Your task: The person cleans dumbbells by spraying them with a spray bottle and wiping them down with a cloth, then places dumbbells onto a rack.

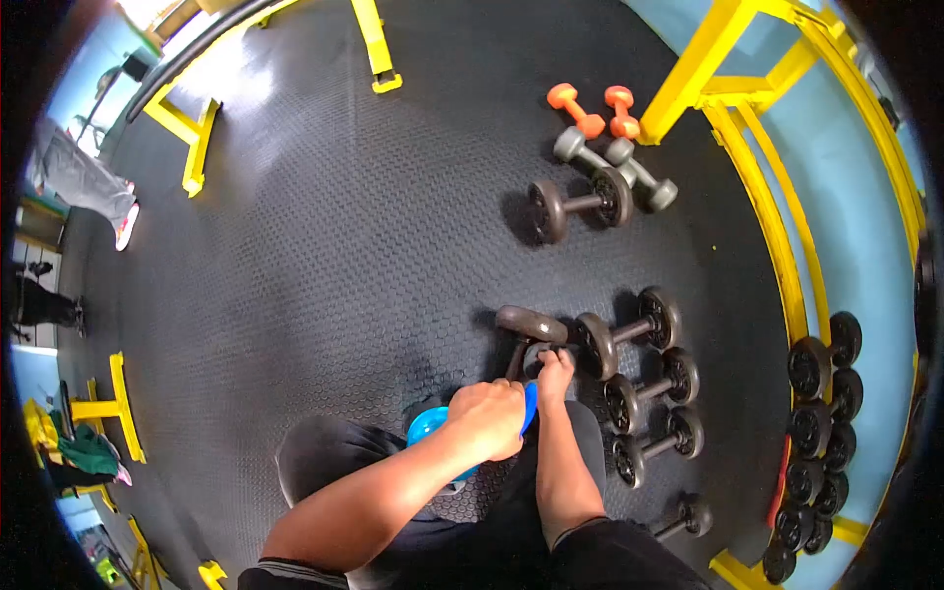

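Note:
My left hand [489,421] is closed, its fingers curled down beside a bright blue item [531,405]; what lies in its grip is hidden. Just right of it, my right hand [556,375] has its fingers closed at the near end of a dark dumbbell [531,323], which stands between my knees and a row of others. A light blue round container [427,425] shows partly beneath my left forearm.
Dark dumbbells [639,330] line the floor at my right. Farther ahead are a larger dumbbell [580,204], grey ones [641,175] and orange ones [576,110]. A yellow rack [777,216] borders the right wall. Another person's legs [88,177] stand at far left.

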A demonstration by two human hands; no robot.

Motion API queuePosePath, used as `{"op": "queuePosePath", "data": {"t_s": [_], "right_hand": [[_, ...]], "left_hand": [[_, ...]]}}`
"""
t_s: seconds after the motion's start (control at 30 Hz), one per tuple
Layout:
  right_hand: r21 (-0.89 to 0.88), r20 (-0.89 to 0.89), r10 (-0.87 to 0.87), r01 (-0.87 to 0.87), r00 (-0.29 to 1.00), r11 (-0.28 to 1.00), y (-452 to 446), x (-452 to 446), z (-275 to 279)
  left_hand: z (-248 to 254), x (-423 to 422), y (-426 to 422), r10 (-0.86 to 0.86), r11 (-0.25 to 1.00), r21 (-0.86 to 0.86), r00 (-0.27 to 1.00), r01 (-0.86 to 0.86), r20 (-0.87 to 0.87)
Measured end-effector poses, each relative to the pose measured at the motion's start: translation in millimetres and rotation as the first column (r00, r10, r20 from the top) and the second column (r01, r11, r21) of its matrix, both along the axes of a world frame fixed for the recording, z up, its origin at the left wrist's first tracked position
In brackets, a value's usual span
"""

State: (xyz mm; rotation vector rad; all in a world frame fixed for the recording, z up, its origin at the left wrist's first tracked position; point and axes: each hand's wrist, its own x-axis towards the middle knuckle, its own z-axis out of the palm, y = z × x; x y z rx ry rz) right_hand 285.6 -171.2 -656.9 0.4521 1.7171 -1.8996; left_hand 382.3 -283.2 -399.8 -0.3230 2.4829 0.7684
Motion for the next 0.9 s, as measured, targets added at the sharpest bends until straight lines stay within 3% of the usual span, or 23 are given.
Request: {"op": "queuePosePath", "data": {"t_s": [0.07, 0.13, 0.2, 0.3, 0.37, 0.47, 0.53, 0.57, 0.6, 0.63, 0.67, 0.73, 0.8, 0.87, 0.9], "right_hand": [[0.379, -0.302, 0.268, -0.143, 0.915, 0.914, -21.7, 9.0, 77.2], [0.53, -0.553, 0.499, -0.181, 0.667, 0.829, -30.4, 15.5, 55.6], [0.605, -0.567, 0.635, -0.258, 0.524, 0.753, -55.1, 20.2, 58.5], [0.779, -0.178, 0.807, -0.42, 0.563, 0.465, -91.0, 21.3, 47.8], [0.792, -0.13, 0.818, -0.438, 0.56, 0.426, -105.9, 27.4, 7.0], [0.873, 0.194, 0.966, -0.479, 0.17, -0.091, -123.4, 27.5, -19.2], [0.816, 0.438, 0.895, -0.38, -0.084, -0.435, -121.7, 27.0, -41.4], [0.82, 0.458, 0.833, -0.216, -0.31, -0.531, -114.5, 18.8, -52.8], [0.822, 0.46, 0.833, -0.208, -0.307, -0.53, -111.0, 18.2, -31.9], [0.901, 0.174, 0.983, -0.413, 0.065, -0.132, -105.3, 18.5, 15.6], [0.84, -0.093, 0.883, -0.44, 0.46, 0.317, -99.1, 21.1, 57.0], [0.891, -0.267, 0.872, -0.24, 0.41, 0.386, -66.6, 17.0, 94.8], [0.839, -0.544, 0.807, 0.12, 0.228, 0.531, -40.8, -0.8, 119.2], [0.945, -0.325, 0.912, 0.118, 0.251, 0.304, -28.7, -18.6, 129.2], [0.962, -0.263, 0.936, -0.008, 0.235, 0.273, -23.3, -28.7, 111.4]], "left_hand": [[5.3, 3.2, 4.1, 0.008, 1.0, -0.018, 1.0, -0.008, -0.023], [10.7, 1.3, 7.2, -0.039, 0.996, -0.082, 0.999, 0.04, 0.015], [11.4, 5.6, 13.8, -0.027, 0.995, -0.093, 0.999, 0.025, -0.025], [17.8, 6.5, 13.0, -0.028, 0.996, -0.09, 1.0, 0.027, -0.01], [22.0, 7.8, 10.9, -0.009, 0.996, -0.092, 1.0, 0.01, 0.015], [19.1, 13.2, 10.8, 0.014, 0.993, -0.115, 0.999, -0.018, -0.039], [18.7, 16.8, 12.5, 0.022, 0.993, -0.111, 0.998, -0.03, -0.067], [19.5, 17.1, 12.1, 0.035, 0.993, -0.11, 0.998, -0.04, -0.052], [20.6, 16.5, 10.7, 0.046, 0.992, -0.112, 0.998, -0.05, -0.041], [23.9, 15.9, 9.2, 0.05, 0.992, -0.112, 0.997, -0.055, -0.054], [28.7, 16.6, 8.0, 0.033, 0.993, -0.112, 0.995, -0.043, -0.089], [29.1, 19.5, 6.3, 0.036, 0.993, -0.105, 0.993, -0.048, -0.116], [27.3, 20.4, 8.4, 0.041, 0.994, -0.089, 0.981, -0.059, -0.191], [25.9, 20.8, 11.3, 0.022, 0.994, -0.103, 0.975, -0.046, -0.222], [25.3, 19.7, 12.8, 0.011, 0.994, -0.106, 0.98, -0.033, -0.201]]}}
